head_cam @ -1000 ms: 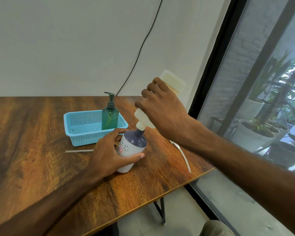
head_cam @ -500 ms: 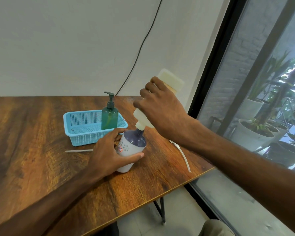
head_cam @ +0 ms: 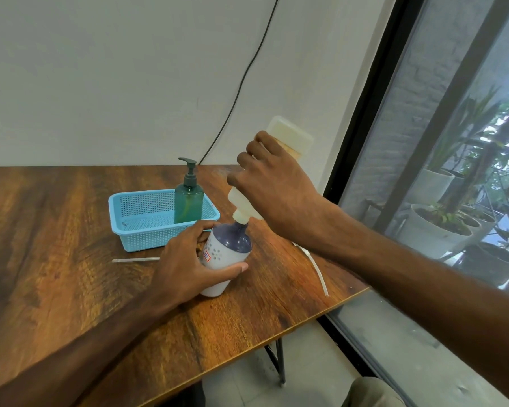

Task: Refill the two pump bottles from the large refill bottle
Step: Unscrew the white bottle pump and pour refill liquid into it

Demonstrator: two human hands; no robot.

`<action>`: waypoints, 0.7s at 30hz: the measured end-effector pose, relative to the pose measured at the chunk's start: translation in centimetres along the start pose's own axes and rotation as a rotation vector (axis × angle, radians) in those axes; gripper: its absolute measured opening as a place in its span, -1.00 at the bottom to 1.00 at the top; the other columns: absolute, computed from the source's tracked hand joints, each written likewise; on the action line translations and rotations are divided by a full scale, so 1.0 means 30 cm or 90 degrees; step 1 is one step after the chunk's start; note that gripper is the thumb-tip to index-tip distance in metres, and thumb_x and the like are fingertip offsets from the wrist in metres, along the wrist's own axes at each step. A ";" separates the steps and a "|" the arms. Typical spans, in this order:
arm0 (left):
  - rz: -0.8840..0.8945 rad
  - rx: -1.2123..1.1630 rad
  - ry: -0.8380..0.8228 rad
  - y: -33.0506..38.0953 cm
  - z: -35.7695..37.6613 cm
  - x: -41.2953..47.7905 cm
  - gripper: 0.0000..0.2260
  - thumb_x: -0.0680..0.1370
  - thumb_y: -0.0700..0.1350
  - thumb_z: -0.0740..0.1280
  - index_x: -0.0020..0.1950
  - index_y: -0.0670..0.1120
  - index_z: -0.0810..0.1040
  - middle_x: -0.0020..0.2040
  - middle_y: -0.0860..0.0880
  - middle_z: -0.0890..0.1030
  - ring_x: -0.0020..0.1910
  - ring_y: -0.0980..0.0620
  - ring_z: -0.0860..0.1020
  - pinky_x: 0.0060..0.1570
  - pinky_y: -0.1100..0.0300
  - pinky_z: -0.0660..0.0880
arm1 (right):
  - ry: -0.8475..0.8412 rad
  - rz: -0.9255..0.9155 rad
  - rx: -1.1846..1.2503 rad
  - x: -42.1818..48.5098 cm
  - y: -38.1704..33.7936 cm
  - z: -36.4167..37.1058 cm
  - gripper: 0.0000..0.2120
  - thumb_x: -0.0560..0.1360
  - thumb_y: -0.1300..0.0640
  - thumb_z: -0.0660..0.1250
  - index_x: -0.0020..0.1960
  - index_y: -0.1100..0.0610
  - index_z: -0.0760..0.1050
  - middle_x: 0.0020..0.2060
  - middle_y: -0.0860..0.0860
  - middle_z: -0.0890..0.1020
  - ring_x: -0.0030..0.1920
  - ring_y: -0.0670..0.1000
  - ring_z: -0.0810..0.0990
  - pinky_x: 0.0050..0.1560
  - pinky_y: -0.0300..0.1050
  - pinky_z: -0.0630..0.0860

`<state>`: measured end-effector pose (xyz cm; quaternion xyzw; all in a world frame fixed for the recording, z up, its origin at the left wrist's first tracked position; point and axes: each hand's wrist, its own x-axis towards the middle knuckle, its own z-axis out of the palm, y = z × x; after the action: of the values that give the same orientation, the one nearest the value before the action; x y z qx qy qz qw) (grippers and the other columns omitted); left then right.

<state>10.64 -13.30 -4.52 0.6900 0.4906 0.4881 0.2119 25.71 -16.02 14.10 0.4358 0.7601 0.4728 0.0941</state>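
— Two hands are busy; how do the fingers sit?
— Left hand [head_cam: 185, 259] has its fingers [head_cam: 232, 268] wrapped round the white pump bottle [head_cam: 222, 257], which stands on the desk [head_cam: 56, 274], pump removed. Right hand [head_cam: 276, 189] has its fingers clamped on the large refill bottle [head_cam: 288, 139], tipped nozzle-down.
— Where does the nozzle meet?
— It touches the white bottle's dark blue neck.
— And farther out?
— Just left and beyond, the green pump bottle [head_cam: 189, 205] stands upright inside the blue basket [head_cam: 147, 239], at its right end. A thin clear tube [head_cam: 135, 260] lies near the basket's front. To the right, a white tube [head_cam: 318, 271] lies on the desk by the window.
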 end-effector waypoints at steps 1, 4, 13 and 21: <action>0.000 -0.002 -0.001 0.000 0.000 0.000 -0.01 0.11 0.54 0.56 0.44 0.13 0.45 0.29 0.19 0.61 0.24 0.23 0.57 0.21 0.03 0.64 | 0.000 0.000 -0.004 0.000 -0.001 -0.003 -0.42 0.45 0.08 0.53 0.41 0.09 0.42 0.37 0.17 0.51 0.43 0.22 0.39 0.53 0.18 0.09; 0.004 -0.001 -0.002 0.000 0.000 0.001 -0.03 0.11 0.54 0.55 0.42 0.13 0.46 0.27 0.22 0.61 0.22 0.25 0.58 0.20 0.05 0.63 | -0.002 -0.004 -0.016 0.000 -0.005 -0.008 -0.43 0.47 0.10 0.51 0.43 0.11 0.40 0.38 0.18 0.49 0.44 0.22 0.38 0.53 0.17 0.10; 0.006 -0.005 -0.007 0.008 -0.002 -0.004 -0.10 0.11 0.55 0.54 0.35 0.22 0.43 0.22 0.29 0.58 0.20 0.32 0.55 0.20 0.06 0.63 | -0.001 -0.004 0.000 -0.002 0.001 0.003 -0.37 0.44 0.07 0.54 0.44 0.09 0.38 0.40 0.17 0.47 0.46 0.22 0.36 0.53 0.18 0.08; 0.010 -0.026 0.009 0.038 -0.012 -0.012 -0.32 0.17 0.35 0.66 0.18 0.36 0.44 0.11 0.42 0.57 0.13 0.49 0.53 0.04 0.42 0.55 | -0.027 0.111 0.503 -0.139 0.087 0.181 -0.25 0.28 -0.01 0.57 0.41 -0.10 0.37 0.23 -0.10 0.55 0.24 -0.04 0.49 0.22 -0.19 0.38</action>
<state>10.83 -14.18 -3.66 0.6858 0.4767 0.5045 0.2188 32.75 -15.26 12.17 0.5110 0.8413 0.1414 -0.1059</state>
